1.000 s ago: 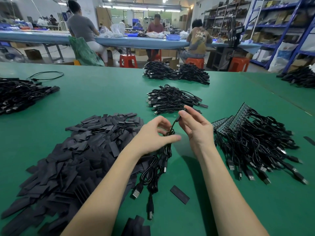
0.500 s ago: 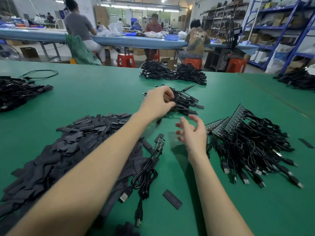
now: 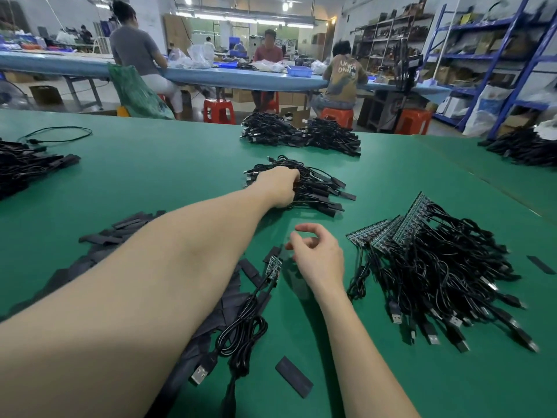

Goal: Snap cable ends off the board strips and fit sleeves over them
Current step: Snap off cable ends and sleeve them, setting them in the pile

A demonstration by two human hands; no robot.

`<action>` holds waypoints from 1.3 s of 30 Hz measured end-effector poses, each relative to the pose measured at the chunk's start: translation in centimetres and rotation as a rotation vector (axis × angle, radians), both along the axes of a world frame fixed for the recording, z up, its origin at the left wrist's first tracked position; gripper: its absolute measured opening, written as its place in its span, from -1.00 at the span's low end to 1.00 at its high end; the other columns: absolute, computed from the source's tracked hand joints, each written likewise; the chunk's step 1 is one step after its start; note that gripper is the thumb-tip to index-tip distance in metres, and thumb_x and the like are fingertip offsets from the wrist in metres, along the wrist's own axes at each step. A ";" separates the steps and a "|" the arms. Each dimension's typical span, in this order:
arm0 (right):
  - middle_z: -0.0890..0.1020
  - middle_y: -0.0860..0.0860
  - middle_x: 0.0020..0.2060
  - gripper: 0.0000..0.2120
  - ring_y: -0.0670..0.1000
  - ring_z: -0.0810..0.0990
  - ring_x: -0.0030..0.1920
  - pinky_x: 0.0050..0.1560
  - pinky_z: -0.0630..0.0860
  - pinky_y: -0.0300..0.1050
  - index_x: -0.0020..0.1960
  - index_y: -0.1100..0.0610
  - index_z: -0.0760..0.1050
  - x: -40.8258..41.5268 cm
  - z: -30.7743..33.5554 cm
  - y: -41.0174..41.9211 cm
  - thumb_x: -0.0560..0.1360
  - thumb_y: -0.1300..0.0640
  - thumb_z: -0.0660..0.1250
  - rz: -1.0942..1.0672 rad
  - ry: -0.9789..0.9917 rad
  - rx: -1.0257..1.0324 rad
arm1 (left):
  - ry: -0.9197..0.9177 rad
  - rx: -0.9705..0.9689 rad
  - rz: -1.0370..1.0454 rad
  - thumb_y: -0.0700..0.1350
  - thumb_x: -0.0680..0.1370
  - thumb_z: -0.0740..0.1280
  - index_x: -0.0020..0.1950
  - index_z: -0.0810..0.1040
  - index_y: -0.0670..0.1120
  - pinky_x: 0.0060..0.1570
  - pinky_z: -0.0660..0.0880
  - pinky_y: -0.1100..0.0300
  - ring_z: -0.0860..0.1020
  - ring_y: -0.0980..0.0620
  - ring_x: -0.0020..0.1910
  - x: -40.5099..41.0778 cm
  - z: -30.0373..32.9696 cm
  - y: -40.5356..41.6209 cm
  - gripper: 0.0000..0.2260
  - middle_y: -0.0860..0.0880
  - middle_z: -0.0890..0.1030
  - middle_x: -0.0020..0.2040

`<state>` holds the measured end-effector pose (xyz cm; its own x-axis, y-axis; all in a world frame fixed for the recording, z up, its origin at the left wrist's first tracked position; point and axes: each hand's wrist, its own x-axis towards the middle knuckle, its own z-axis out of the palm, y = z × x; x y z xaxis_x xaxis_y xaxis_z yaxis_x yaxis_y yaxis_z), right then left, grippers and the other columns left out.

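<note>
- Down on the green worktop [image 3: 150,176], dead centre, sits a short board strip [image 3: 273,267] with a couple of black cables [image 3: 241,330] trailing off it toward the camera, ending in USB plugs.
- Right hand [image 3: 319,257] hovers just beside that strip, not touching it; fingers [image 3: 304,229] loosely curled and apart, holding nothing.
- Left hand [image 3: 278,188] is stretched way out onto the finished pile [image 3: 310,188] of sleeved cables further back. Its fingers are tucked down into the cables, so I honestly can't tell if they're clamped on one or just resting there.
- Sleeves [image 3: 120,236]: a big heap of flat black ones on the left, mostly hidden under the left forearm. One loose sleeve [image 3: 294,377] lies near the bottom, apart from the heap, and another stray [image 3: 541,264] sits way off by the right edge.
- Over on the right there's the stock pile [image 3: 437,276]: several green board strips fanned out at the top with a tangle of black cables and USB plugs spilling toward the camera.
- More cable heaps further out: far heap [image 3: 301,135] at the worktop's back edge, left heap [image 3: 27,167], and one at the far right.
- Background: people on red stools [image 3: 219,111] at a blue bench [image 3: 211,75], blue shelving [image 3: 494,55] on the right.
</note>
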<state>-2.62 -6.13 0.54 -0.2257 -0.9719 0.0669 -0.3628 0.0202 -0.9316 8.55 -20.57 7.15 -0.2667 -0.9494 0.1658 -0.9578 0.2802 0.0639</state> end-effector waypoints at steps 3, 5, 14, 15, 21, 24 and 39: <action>0.71 -0.17 -0.29 -0.91 -0.08 0.68 -0.16 0.03 0.62 0.11 -0.01 -0.17 0.53 0.0 0.0 0.0 0.48 -0.08 0.33 0.010 -0.018 0.002 | 0.097 -0.009 -0.050 -0.03 0.59 0.32 0.49 0.36 -0.01 0.32 0.43 -0.08 0.42 -0.14 0.40 0.8 -0.2 0.8 -0.53 -0.10 0.46 0.42; 0.71 -0.18 -0.28 -0.90 -0.07 0.68 -0.16 0.04 0.62 0.10 -0.01 -0.17 0.53 -0.1 0.2 0.2 0.48 -0.07 0.32 0.021 -0.018 0.004 | 0.156 -0.034 -0.063 -0.01 0.58 0.35 0.50 0.35 -0.02 0.35 0.39 -0.10 0.38 -0.15 0.41 1.7 -0.2 2.2 -0.51 -0.11 0.45 0.41; 0.73 -0.13 -0.26 -0.91 -0.10 0.65 -0.21 0.02 0.58 -0.13 -0.11 -0.04 0.67 -1.3 1.4 0.8 0.51 0.00 0.40 0.259 0.117 0.055 | 0.804 -0.031 0.008 -0.08 0.57 0.39 0.04 0.60 0.02 -0.01 0.40 0.51 0.59 0.11 -0.03 4.7 -1.8 13.1 -0.93 0.10 0.66 0.00; 0.73 -0.12 -0.23 -0.92 -0.09 0.67 -0.17 0.01 0.57 -0.15 -0.09 -0.03 0.68 -1.6 1.6 0.9 0.50 0.00 0.43 0.304 0.138 0.065 | 0.916 0.002 0.015 -0.09 0.58 0.38 -0.01 0.60 0.04 0.00 0.46 0.45 0.61 0.12 -0.06 4.8 -2.2 14.3 -0.97 0.12 0.66 -0.04; 0.66 -0.15 -0.34 -0.90 -0.23 0.53 -0.40 -0.32 0.43 -0.41 -0.16 0.00 0.68 -1.8 2.7 1.8 0.45 0.00 0.54 0.439 0.202 0.121 | 1.142 0.130 0.096 -0.11 0.58 0.40 -0.03 0.61 0.03 0.04 0.59 0.15 0.66 0.07 -0.10 4.7 -4.9 17.9 -0.96 0.04 0.65 -0.08; 0.67 0.01 -0.25 -0.91 -0.10 0.61 -0.30 -0.20 0.53 -0.27 -0.12 0.08 0.64 -1.9 3.2 2.1 0.47 0.11 0.54 0.495 -0.131 0.129 | 1.145 0.118 0.071 -0.07 0.57 0.42 -0.03 0.62 0.00 -0.03 0.55 0.34 0.63 0.19 -0.14 4.5 -4.8 18.3 -0.97 0.07 0.67 -0.11; 0.71 0.07 -0.19 -0.88 -0.03 0.66 -0.21 -0.20 0.61 -0.26 -0.13 0.15 0.73 -0.3 3.4 2.6 0.36 0.12 0.51 0.557 -0.820 0.242 | 1.795 0.546 0.047 -0.27 0.49 0.44 -0.01 0.66 -0.21 -0.25 0.56 0.34 0.61 0.11 -0.30 4.8 -2.5 19.6 -0.90 -0.10 0.69 -0.20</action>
<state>-2.94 -3.50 3.93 0.3751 -0.9195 -0.1175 0.3695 0.2646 -0.8908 13.32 -0.97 4.63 -0.1175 -0.9878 -0.1019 0.3367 -0.1362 0.9317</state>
